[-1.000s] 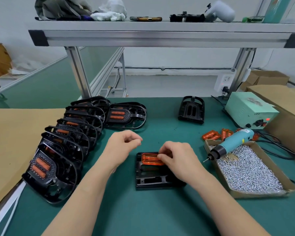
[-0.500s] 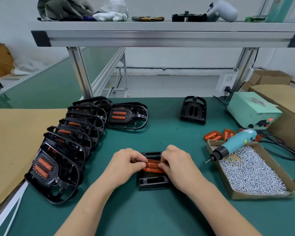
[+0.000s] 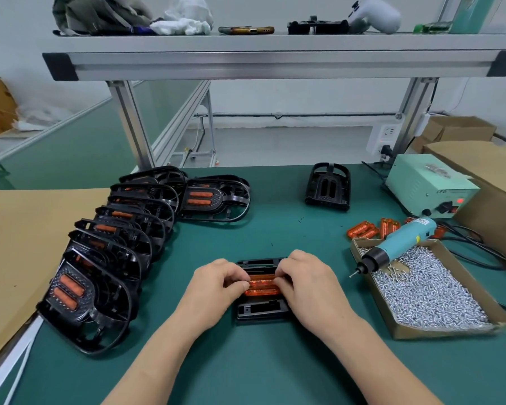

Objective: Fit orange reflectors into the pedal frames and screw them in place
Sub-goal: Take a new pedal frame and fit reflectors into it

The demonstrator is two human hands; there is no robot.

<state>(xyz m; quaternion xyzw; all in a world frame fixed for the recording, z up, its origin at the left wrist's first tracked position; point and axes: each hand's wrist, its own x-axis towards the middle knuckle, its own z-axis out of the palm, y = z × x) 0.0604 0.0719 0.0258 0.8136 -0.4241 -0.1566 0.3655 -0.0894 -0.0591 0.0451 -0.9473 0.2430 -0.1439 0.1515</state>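
Head view: your left hand [image 3: 216,283] and right hand [image 3: 307,283] pinch ends of ribbed translucent orange plastic reflector [image 3: 262,285], seated across rectangular black plastic pedal frame [image 3: 260,309] on matte green mat [image 3: 275,361].

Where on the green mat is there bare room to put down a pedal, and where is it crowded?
Free: the green mat between the finished pedals and the empty frame behind; also the near edge between the forearms. Crowded: the right, with screw box, screwdriver, loose reflectors, cables; the centre, where left hand and right hand pinch a reflector.
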